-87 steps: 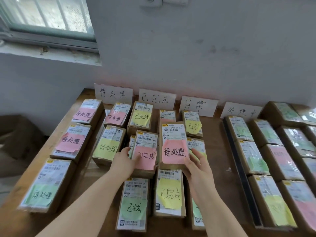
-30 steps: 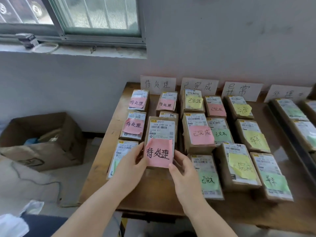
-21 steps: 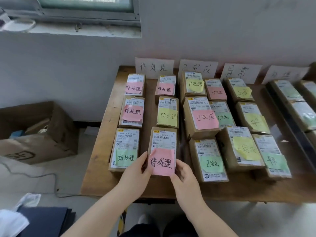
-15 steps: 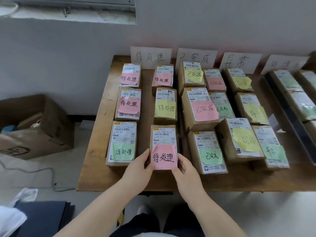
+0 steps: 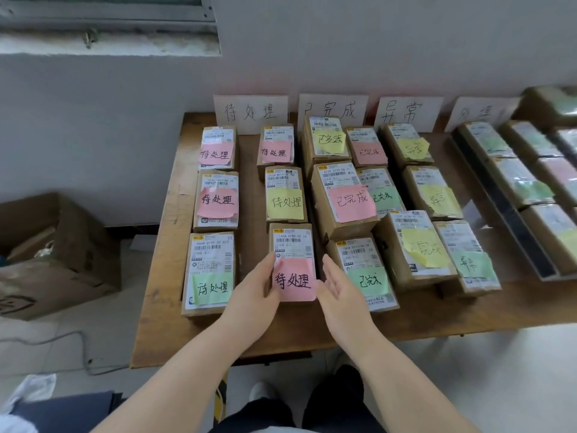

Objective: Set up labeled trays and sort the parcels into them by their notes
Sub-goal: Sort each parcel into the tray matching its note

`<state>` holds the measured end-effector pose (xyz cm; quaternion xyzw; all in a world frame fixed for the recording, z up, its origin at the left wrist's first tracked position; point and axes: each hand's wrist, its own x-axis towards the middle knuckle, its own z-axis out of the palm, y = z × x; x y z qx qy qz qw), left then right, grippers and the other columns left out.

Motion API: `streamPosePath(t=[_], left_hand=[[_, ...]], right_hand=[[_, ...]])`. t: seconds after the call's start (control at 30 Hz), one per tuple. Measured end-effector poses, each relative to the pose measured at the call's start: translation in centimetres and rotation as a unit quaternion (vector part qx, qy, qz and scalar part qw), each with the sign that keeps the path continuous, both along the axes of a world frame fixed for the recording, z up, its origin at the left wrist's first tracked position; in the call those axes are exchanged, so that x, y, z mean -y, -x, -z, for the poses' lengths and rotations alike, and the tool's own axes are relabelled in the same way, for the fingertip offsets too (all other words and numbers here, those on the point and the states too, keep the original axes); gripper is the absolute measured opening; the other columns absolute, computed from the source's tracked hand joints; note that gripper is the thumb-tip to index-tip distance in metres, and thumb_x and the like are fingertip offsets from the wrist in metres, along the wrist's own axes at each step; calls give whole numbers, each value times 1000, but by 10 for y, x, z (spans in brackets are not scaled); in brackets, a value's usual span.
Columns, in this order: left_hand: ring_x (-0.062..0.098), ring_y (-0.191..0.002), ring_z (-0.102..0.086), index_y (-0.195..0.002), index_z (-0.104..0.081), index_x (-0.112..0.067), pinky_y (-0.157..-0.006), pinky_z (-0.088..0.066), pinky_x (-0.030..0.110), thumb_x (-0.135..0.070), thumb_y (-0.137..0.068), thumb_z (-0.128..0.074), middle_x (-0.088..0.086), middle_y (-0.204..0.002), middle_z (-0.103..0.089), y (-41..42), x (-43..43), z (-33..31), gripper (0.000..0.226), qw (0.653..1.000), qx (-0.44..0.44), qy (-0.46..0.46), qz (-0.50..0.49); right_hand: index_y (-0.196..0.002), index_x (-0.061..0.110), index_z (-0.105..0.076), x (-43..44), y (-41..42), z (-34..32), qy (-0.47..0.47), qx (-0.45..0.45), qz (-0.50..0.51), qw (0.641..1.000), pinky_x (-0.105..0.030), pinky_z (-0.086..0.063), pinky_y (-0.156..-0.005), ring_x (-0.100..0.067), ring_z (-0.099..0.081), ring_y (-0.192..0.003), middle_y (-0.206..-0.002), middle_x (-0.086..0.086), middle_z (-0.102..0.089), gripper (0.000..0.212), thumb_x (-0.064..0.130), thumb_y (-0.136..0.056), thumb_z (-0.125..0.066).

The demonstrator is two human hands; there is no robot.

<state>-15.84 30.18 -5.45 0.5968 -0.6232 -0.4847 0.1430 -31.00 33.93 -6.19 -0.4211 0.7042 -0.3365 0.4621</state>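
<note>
A cardboard parcel [image 5: 292, 245] with a pink 待处理 note lies flat on the wooden table [image 5: 162, 307], at the front of the second column under the white 待处理 label card [image 5: 250, 111]. My left hand [image 5: 253, 295] touches the parcel's left side with its thumb against the edge. My right hand [image 5: 340, 287] hovers just right of the parcel, palm up, fingers straight and apart from it. Several other parcels with 待处理 notes fill the two left columns.
Label cards 已完成 [image 5: 333, 110], 异常 [image 5: 409, 113] and a fourth [image 5: 480, 113] lean on the wall, parcels lined up below them. A dark tray [image 5: 512, 220] holds more parcels at right. An open cardboard box [image 5: 53, 254] sits on the floor at left.
The pink-noted parcel was carried from the middle columns to the left and set down at the front of the second column. My right hand has come off it and opened.
</note>
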Motion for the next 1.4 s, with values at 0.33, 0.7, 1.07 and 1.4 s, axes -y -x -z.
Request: streamPosePath(t=[0.33, 0.7, 1.07, 1.4], left_hand=[[4, -146, 2, -152, -1, -30, -111, -1, 17, -30, -103, -29, -15, -159, -1, 58, 3, -66, 56, 925, 178, 271, 196], [11, -148, -1, -152, 1, -31, -121, -4, 34, -38, -103, -26, -8, -161, -6, 214, -66, -103, 57, 874, 242, 354, 230], [14, -148, -3, -152, 1, -34, -121, -8, 37, -44, -102, -23, -6, -161, -9, 377, -146, -96, 56, 861, 237, 352, 281], [15, -147, -5, -152, -2, -33, -120, -6, 37, -42, -102, -23, -6, -160, -12, 470, -123, -79, 55, 852, 241, 334, 323]], right_hand=[[-151, 26, -16, -17, 72, -67, 124, -200, -67, 969, -12, -13, -111, 9, -10, -138, -153, 19, -18, 56, 31, -100, -41], [-150, 39, -11, -105, 238, -101, 114, -299, -46, 946, -16, -15, -108, 3, -3, -143, -146, 33, 1, 58, 43, -98, -37], [-149, 30, -24, -210, 410, -102, 53, -280, 35, 958, -10, -24, -102, -1, -38, -126, -155, 15, -22, 55, 37, -97, -41], [-147, 34, -26, -208, 488, -80, 42, -257, 50, 964, -15, -19, -107, 0, -20, -141, -154, 17, -23, 54, 37, -97, -44]])
